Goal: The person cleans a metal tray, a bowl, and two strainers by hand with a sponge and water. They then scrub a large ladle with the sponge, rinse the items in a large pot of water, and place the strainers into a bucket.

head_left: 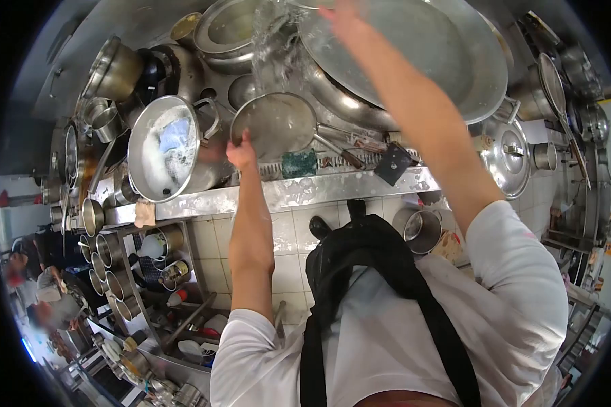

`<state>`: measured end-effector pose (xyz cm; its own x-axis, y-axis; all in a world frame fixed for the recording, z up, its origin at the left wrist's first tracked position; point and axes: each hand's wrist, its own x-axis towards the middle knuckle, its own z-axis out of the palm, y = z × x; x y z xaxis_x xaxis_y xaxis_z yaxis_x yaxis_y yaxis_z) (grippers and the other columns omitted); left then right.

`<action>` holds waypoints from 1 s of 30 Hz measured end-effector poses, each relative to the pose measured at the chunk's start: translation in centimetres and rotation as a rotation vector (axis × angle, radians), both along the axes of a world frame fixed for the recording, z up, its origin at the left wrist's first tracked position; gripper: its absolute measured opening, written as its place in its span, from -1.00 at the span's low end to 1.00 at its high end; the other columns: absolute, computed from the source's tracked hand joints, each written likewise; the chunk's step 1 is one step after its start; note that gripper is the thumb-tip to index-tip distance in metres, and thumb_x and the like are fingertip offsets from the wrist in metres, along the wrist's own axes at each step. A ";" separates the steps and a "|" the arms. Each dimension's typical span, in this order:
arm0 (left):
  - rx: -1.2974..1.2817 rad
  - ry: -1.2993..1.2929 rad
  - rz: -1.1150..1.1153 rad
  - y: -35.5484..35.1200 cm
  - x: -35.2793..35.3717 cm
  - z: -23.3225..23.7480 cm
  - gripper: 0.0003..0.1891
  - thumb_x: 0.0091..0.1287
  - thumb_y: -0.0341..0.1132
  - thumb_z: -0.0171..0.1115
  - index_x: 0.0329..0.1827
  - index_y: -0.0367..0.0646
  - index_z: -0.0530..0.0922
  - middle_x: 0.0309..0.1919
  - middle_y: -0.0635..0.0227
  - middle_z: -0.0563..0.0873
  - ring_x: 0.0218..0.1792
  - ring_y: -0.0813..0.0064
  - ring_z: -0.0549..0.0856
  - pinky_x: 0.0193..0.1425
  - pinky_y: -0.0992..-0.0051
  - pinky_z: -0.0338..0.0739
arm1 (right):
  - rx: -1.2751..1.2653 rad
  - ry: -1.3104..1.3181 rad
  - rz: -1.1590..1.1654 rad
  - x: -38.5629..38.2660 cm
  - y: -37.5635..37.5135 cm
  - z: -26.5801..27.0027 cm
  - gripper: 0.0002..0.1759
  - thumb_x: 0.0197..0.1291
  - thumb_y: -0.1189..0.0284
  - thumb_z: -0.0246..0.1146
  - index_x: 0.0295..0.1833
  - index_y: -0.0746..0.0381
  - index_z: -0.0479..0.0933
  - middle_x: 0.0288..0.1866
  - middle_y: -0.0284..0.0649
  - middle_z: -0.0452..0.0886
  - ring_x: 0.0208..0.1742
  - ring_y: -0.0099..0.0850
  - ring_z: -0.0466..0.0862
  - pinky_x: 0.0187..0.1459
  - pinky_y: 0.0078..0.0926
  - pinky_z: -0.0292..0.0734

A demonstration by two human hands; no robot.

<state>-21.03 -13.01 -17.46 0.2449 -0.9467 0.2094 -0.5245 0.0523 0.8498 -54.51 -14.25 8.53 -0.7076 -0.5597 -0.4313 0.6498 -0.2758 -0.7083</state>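
Observation:
My left hand (240,153) is closed on the near left rim of a round metal strainer (275,125), whose handle points to the lower right. My right hand (339,19) is at the top, blurred, by the rim of a metal vessel, and what its fingers do is hard to make out. Water (275,51) splashes down just left of it. Beneath my right forearm lies a very large metal pan (414,51). Left of the strainer sits a pot with suds (164,150). A green scouring pad (299,163) rests on the sink's front ledge.
A dark block (394,163) and a beige sponge (144,214) lie along the metal edge (285,192). A lidded pot (509,150) stands at the right. Pots fill a rack (197,271) at the lower left. A pot (419,227) is below the edge. People (51,298) are at far left.

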 end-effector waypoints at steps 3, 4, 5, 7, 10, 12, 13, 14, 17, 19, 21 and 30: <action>0.165 0.124 -0.129 -0.1 0.4 1.5 -0.70 0.19 -0.21 0.43 -0.14 -0.26 0.71 -0.27 0.13 0.80 -0.17 0.07 0.77 0.00 0.23 0.60 | 0.073 0.186 -0.065 -7.3 4.5 -0.8 -0.43 0.26 0.38 0.26 0.37 0.21 0.31 0.14 0.03 0.55 0.01 -0.08 0.67 -0.09 -0.12 0.70; 0.175 0.133 -0.229 -0.3 0.2 2.7 -0.73 0.21 -0.21 0.42 -0.21 -0.26 0.73 -0.37 0.14 0.80 -0.24 0.07 0.78 -0.04 0.24 0.60 | 0.130 0.275 -0.088 -9.3 6.1 -1.3 -0.41 0.25 0.37 0.25 0.37 0.21 0.31 0.12 0.04 0.57 0.01 -0.07 0.67 -0.07 -0.13 0.69; 0.171 0.135 -0.230 -0.7 -0.3 4.0 -0.73 0.21 -0.21 0.42 -0.21 -0.26 0.73 -0.37 0.14 0.80 -0.24 0.07 0.78 -0.04 0.24 0.60 | 0.205 0.372 -0.113 -11.1 7.5 -1.8 -0.40 0.24 0.37 0.25 0.38 0.21 0.31 0.10 0.06 0.59 0.00 -0.06 0.68 -0.06 -0.14 0.68; 0.039 -0.059 -0.350 -1.5 -1.2 7.8 -0.75 0.25 -0.21 0.36 -0.22 -0.25 0.72 -0.40 0.07 0.78 -0.27 0.07 0.77 -0.07 0.22 0.59 | 0.430 0.631 -0.148 -13.7 10.2 -3.5 -0.38 0.22 0.36 0.24 0.40 0.22 0.31 0.05 0.09 0.63 -0.01 -0.04 0.70 -0.03 -0.16 0.66; -0.014 -0.107 -0.353 -0.9 -3.3 15.1 -0.76 0.28 -0.22 0.30 -0.24 -0.24 0.70 -0.38 -0.01 0.75 -0.26 -0.01 0.75 -0.10 0.18 0.57 | 0.743 1.053 -0.180 -15.8 12.5 -6.6 -0.29 0.23 0.30 0.25 0.46 0.24 0.22 0.09 0.19 0.63 -0.02 0.10 0.70 0.10 -0.10 0.59; -0.080 -0.190 -0.423 -2.5 -4.1 17.0 -0.80 0.25 -0.27 0.28 -0.20 -0.21 0.69 -0.34 -0.07 0.73 -0.21 -0.12 0.72 -0.06 0.12 0.56 | 0.889 1.214 -0.105 -14.6 13.9 -6.9 -0.27 0.15 0.29 0.26 0.44 0.23 0.26 0.09 0.19 0.65 0.04 0.09 0.70 0.10 -0.05 0.58; -0.128 -0.249 -0.423 -3.1 -4.7 19.0 -0.80 0.23 -0.30 0.27 -0.16 -0.20 0.69 -0.28 -0.13 0.71 -0.14 -0.20 0.69 -0.03 0.07 0.54 | 0.893 1.204 -0.110 -14.2 14.1 -8.0 -0.27 0.15 0.29 0.26 0.44 0.23 0.26 0.09 0.19 0.65 0.04 0.09 0.70 0.10 -0.05 0.58; -0.235 -0.244 -0.430 -3.3 -5.5 21.3 -0.78 0.22 -0.32 0.27 -0.13 -0.20 0.68 -0.25 -0.16 0.70 -0.09 -0.23 0.66 -0.02 0.04 0.53 | 0.964 1.229 -0.068 -13.9 13.7 -9.1 -0.35 0.17 0.35 0.19 0.42 0.20 0.33 0.05 0.15 0.66 0.05 -0.01 0.71 -0.03 -0.14 0.65; -0.308 -0.336 -0.472 -3.8 -6.9 29.8 -0.76 0.27 -0.30 0.25 -0.05 -0.15 0.69 -0.24 -0.14 0.71 -0.10 -0.20 0.67 0.00 0.09 0.55 | 0.781 1.096 0.240 -15.8 12.1 -14.9 -0.47 0.24 0.40 0.14 0.33 0.33 0.40 0.04 0.12 0.64 0.03 -0.03 0.71 -0.16 -0.21 0.76; -0.391 -0.401 -0.471 -3.4 -7.6 34.8 -0.76 0.30 -0.31 0.23 -0.02 -0.12 0.68 -0.24 -0.11 0.72 -0.12 -0.18 0.68 -0.01 0.11 0.55 | 0.485 1.161 0.403 -17.4 10.9 -18.3 -0.52 0.29 0.42 0.12 0.26 0.44 0.41 0.04 0.12 0.61 0.01 0.02 0.71 -0.16 -0.19 0.79; -0.440 -0.403 -0.509 -3.8 -8.1 38.4 -0.75 0.30 -0.33 0.21 0.00 -0.12 0.67 -0.25 -0.10 0.72 -0.12 -0.18 0.68 -0.01 0.10 0.55 | 0.199 0.627 0.483 -14.9 10.7 -14.6 -0.58 0.31 0.48 0.08 0.23 0.47 0.40 0.07 0.12 0.57 0.02 0.04 0.70 -0.13 -0.17 0.80; -0.657 -0.656 -0.657 -7.8 -11.3 42.7 -0.71 0.27 -0.45 0.16 0.07 -0.16 0.56 -0.26 -0.10 0.71 -0.15 -0.21 0.65 -0.08 0.00 0.53 | -0.373 -0.190 0.386 -4.0 2.8 6.8 -0.42 0.24 0.70 0.00 0.40 0.39 0.15 0.31 0.19 0.35 0.14 0.17 0.59 0.08 -0.07 0.73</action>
<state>-32.37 -20.81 25.22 -0.5981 -0.5108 0.6176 -0.5647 0.8154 0.1275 -58.53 -11.44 15.33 -0.3503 -0.9013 -0.2548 0.8599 -0.2016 -0.4690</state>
